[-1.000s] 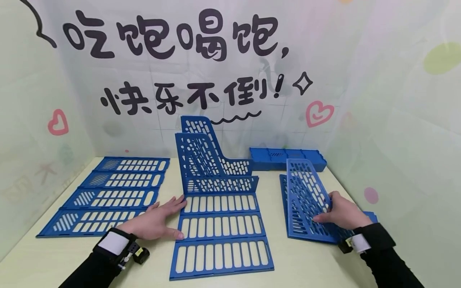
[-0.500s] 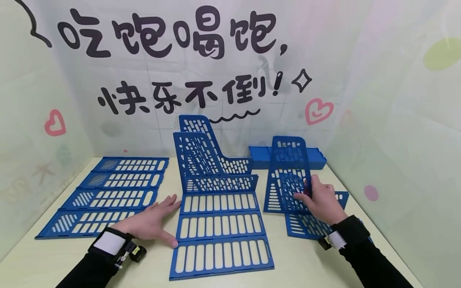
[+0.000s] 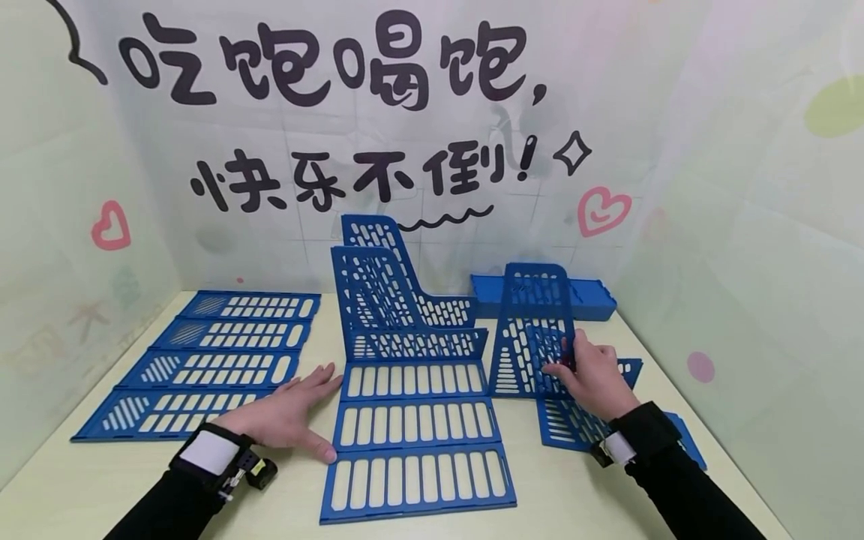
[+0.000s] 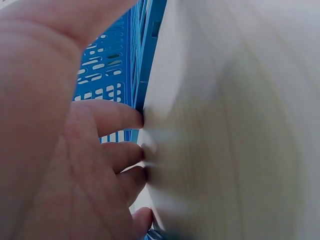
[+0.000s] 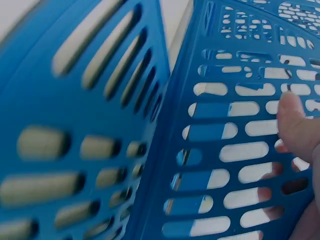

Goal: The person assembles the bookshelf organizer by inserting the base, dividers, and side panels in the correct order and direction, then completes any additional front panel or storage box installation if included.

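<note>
Right hand [image 3: 594,377] pinches a blue perforated panel [image 3: 533,311] between one and two o'clock from the flat slotted base [image 3: 418,448]; left hand [image 3: 286,420], fingers spread and holding nothing, lies at nine o'clock. Only the left wrist view shows its palm, fingertips [image 4: 129,119] at the pale, faintly grained surface [image 4: 225,150]. Up close, the right wrist view reveals smooth plastic with round-ended slots, thumb [image 5: 296,125] across them

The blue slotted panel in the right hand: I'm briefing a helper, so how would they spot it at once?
From the lettered back wall, drop to the long blue bar at its foot, right of centre. In front of that bar rises a slotted blue panel with rounded top corners. Unlike the blue uprights to its left, it is gripped by the right hand.
</note>
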Action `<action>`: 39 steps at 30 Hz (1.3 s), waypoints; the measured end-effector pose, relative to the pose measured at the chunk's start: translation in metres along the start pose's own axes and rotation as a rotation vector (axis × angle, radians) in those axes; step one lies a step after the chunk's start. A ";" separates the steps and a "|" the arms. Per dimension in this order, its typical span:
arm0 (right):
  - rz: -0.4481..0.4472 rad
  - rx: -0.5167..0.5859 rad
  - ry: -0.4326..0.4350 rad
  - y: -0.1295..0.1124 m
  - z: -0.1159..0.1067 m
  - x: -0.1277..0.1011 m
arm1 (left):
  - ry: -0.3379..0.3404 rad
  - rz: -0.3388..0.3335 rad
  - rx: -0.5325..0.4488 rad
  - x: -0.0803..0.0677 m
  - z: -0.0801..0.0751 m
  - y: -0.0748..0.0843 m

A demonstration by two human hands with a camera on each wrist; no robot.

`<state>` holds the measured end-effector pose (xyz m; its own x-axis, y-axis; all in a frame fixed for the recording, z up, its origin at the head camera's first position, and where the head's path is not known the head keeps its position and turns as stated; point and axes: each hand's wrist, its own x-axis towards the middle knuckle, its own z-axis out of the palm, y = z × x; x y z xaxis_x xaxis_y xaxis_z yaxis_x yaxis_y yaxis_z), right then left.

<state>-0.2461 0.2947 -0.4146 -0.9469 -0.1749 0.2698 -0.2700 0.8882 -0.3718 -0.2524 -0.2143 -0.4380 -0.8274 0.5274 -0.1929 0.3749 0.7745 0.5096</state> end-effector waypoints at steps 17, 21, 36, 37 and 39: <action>-0.244 -0.010 -0.167 0.012 -0.021 0.000 | -0.016 0.012 -0.033 -0.001 0.000 0.001; -0.276 -0.018 -0.177 -0.002 -0.012 0.004 | -0.013 0.009 -0.035 -0.001 0.001 0.002; -0.327 -0.025 -0.287 -0.045 0.005 0.021 | -0.008 0.001 -0.005 0.001 0.001 -0.001; -0.335 -0.018 -0.299 -0.051 0.007 0.024 | -0.010 -0.002 -0.006 0.001 0.001 -0.001; -0.345 -0.005 -0.324 -0.063 0.013 0.029 | -0.014 -0.004 -0.006 0.001 0.001 -0.001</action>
<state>-0.2592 0.2286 -0.3945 -0.8081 -0.5828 0.0854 -0.5781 0.7567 -0.3052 -0.2534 -0.2138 -0.4395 -0.8231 0.5290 -0.2068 0.3687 0.7746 0.5138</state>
